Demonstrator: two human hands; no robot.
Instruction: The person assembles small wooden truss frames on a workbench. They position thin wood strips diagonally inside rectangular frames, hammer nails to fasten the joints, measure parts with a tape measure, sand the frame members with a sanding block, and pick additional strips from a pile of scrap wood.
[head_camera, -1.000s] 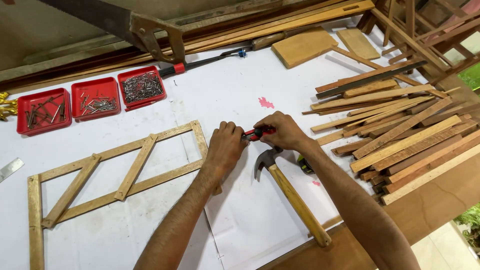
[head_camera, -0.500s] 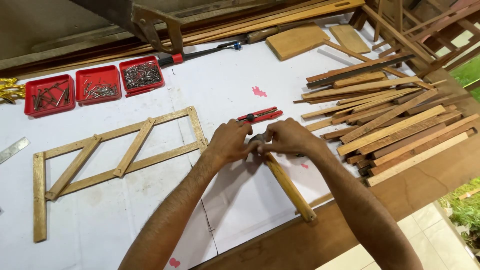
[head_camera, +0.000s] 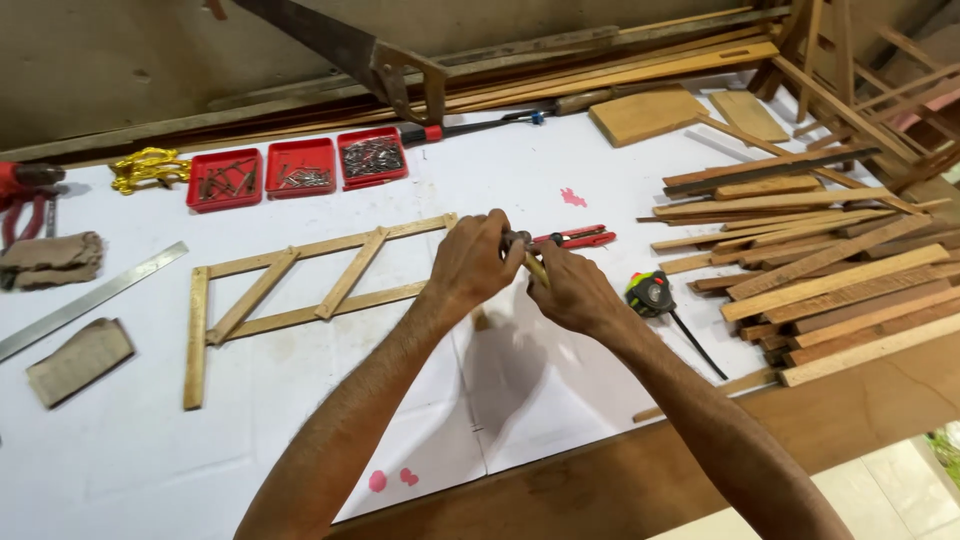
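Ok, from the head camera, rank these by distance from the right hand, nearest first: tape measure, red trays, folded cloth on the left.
1. Tape measure, just to the outer side of the right hand.
2. Red trays, up and across toward the back.
3. Folded cloth, at the far left edge.

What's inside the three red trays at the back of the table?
The red trays hold loose small metal fasteners, likely nails or screws; the right one is fullest. Exact kinds are too small to tell.
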